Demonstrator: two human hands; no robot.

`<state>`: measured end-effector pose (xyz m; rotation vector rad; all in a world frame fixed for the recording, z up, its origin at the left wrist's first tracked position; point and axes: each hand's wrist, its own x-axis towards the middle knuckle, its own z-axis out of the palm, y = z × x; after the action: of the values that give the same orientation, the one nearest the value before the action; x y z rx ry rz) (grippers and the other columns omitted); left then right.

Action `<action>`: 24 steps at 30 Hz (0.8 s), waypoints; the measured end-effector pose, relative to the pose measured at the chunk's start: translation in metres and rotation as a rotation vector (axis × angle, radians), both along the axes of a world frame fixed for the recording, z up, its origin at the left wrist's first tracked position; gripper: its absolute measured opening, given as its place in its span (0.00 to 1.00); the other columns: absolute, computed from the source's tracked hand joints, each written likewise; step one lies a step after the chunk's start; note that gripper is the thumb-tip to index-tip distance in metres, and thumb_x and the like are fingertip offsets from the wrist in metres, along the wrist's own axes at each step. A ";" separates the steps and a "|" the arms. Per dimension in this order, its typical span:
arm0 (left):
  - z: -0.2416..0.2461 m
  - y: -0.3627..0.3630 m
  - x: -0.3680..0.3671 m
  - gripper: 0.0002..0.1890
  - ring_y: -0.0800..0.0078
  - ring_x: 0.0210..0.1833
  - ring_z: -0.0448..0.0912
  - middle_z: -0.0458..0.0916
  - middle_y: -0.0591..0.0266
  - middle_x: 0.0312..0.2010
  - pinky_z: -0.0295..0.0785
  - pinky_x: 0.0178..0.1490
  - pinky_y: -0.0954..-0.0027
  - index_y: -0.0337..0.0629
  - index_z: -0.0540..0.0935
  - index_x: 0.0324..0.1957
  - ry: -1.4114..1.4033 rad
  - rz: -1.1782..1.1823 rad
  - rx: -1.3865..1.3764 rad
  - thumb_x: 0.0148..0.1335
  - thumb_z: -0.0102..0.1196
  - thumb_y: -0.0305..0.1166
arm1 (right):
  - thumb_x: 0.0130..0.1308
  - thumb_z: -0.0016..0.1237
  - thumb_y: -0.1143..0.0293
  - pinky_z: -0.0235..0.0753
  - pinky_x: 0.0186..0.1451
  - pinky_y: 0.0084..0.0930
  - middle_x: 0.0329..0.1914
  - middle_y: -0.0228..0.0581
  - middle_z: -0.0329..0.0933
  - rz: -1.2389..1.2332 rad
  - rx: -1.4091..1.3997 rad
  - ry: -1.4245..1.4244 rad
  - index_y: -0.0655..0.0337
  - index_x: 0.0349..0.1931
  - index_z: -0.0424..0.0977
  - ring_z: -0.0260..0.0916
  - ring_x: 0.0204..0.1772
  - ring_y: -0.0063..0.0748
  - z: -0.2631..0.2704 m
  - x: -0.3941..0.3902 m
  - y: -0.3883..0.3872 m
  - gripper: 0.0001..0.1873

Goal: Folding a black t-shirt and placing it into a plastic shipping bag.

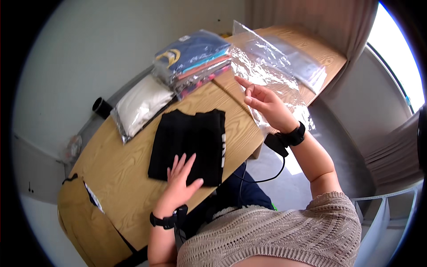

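A folded black garment (191, 133) with white marks along its right edge lies on the wooden table before me. My left hand (181, 178) rests palm down near its lower edge, fingers spread. To the right, my right hand (262, 100) is raised at a clear plastic bag (263, 70), index finger stretched out and the other fingers curled. The bag overlaps the hand in view and its lower end hangs past the table edge. Whether the fingers pinch the film cannot be made out.
Bagged folded clothes (196, 56) form a stack at the back, beside a bagged white garment (143, 103). More clear bags (293, 60) lie at the far right. A tan garment (86, 220) covers the near left end. A black cable (267, 180) hangs below my right wrist.
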<state>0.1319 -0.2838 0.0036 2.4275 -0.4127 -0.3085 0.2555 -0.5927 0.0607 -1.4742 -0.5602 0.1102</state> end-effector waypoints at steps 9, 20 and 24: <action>0.031 0.037 -0.023 0.18 0.65 0.61 0.69 0.70 0.49 0.60 0.64 0.62 0.67 0.39 0.76 0.58 -0.313 0.119 -0.628 0.71 0.47 0.37 | 0.68 0.51 0.67 0.68 0.53 0.27 0.61 0.39 0.69 0.765 -0.070 -0.030 0.60 0.31 0.68 0.69 0.47 0.25 -0.033 -0.081 0.139 0.10; 0.000 0.147 -0.100 0.24 0.79 0.42 0.77 0.71 0.61 0.63 0.67 0.38 0.83 0.38 0.69 0.64 -0.121 0.893 -0.972 0.65 0.43 0.20 | 0.67 0.49 0.71 0.63 0.66 0.31 0.66 0.49 0.65 0.650 -0.324 -0.129 0.60 0.52 0.71 0.64 0.68 0.43 -0.022 -0.074 0.151 0.14; -0.019 0.206 -0.138 0.26 0.75 0.48 0.76 0.64 0.58 0.67 0.69 0.41 0.82 0.36 0.65 0.66 -0.220 1.079 -1.071 0.64 0.45 0.20 | 0.63 0.52 0.70 0.67 0.60 0.27 0.56 0.41 0.74 0.217 -0.639 -0.153 0.58 0.53 0.72 0.70 0.60 0.35 -0.022 -0.027 0.111 0.18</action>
<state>-0.0063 -0.0779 -0.0155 1.3183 0.5498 0.5342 0.2283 -0.4822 0.0385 -2.0476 -0.8593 0.3755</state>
